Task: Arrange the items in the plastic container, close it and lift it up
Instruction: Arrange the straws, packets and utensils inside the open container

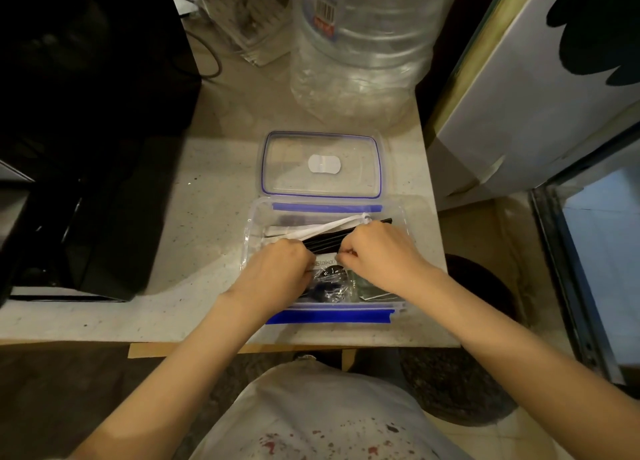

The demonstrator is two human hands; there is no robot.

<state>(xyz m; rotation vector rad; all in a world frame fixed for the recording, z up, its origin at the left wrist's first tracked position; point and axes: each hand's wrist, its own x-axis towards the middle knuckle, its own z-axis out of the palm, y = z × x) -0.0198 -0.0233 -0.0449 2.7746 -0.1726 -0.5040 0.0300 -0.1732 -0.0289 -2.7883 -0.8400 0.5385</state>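
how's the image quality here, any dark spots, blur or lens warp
Head view: dim, warm light; the black box at left is nearly lost in shadow; wide-angle warp bends the edges; the water jug looks soft; both hands, left hand and right hand, and the plastic container stay fairly sharp.

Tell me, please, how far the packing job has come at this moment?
Done: several items already lie inside the open container. In hand: the left hand and right hand are arranging the black sticks inside. Left: the lid lies behind on the counter; closing and lifting remain.
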